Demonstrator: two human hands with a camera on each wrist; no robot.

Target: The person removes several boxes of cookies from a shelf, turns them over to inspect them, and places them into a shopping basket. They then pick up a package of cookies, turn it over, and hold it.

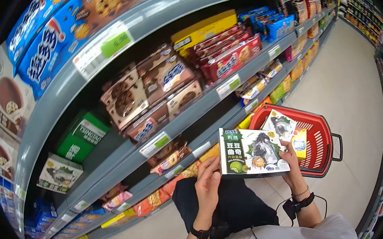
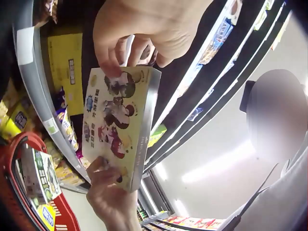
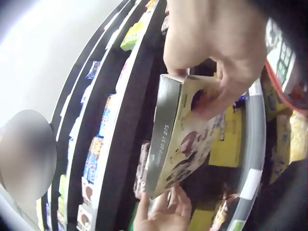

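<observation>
Both hands hold a white and green cookie box (image 1: 253, 152) in front of the body, its printed front with a drawn figure turned up. My right hand (image 1: 291, 163) grips the right end, thumb on the front and fingers on the back. At the left edge, my left hand (image 1: 208, 181) pinches the box, a fingertip pressing its back in the left wrist view. That pale back (image 2: 113, 110) shows small drawn figures. Beyond the box, a red shopping basket (image 1: 323, 142) holds a similar white box (image 1: 280, 123) and a yellow pack (image 1: 300, 144).
Snack shelves run along the left, with brown cookie packs (image 1: 152, 88), red packs (image 1: 232, 61) and blue bags (image 1: 48, 45). A green box (image 1: 81, 138) and a white cookie box (image 1: 59, 173) stand on a left shelf. The aisle floor (image 1: 346, 69) stretches away at right, beside another shelf.
</observation>
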